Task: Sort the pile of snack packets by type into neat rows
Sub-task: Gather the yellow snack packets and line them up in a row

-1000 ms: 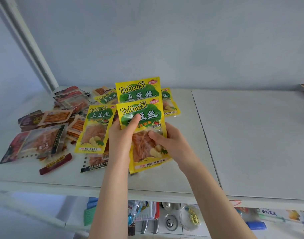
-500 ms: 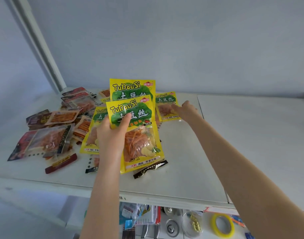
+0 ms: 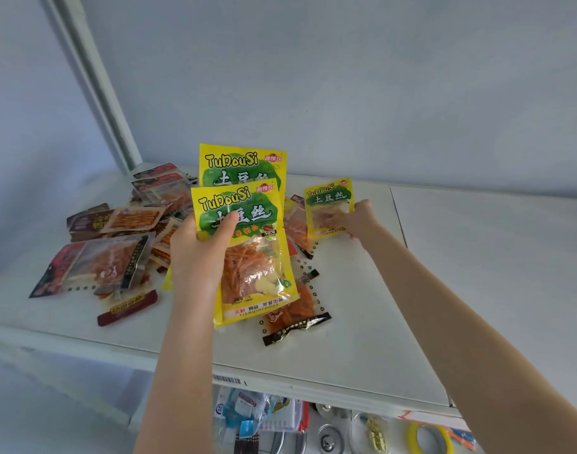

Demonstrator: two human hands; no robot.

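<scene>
Gripping two yellow packets in the left hand, fanned one behind the other and lifted upright above the white table, thumb laid across the green label of the front one, fingers curled behind and out of sight. Reaching with the right hand to a third yellow packet of the same kind, toward the back of the table and well apart from the held pair; pinching it near its lower right corner, fingertips curled over the clear window. Cannot tell whether that packet lies flat or is off the surface.

Heaped on the left half of the table, the mixed pile: red and brown packets and clear ones showing orange sticks, overlapping in no order. Near the front edge, a slim dark red packet lying alone. Just beneath the held pair, a black-edged packet of orange strips, flat on the table. Butted against the right side, a second white tabletop. Below the front edge, a lower shelf of small clutter with a yellow tape roll.
</scene>
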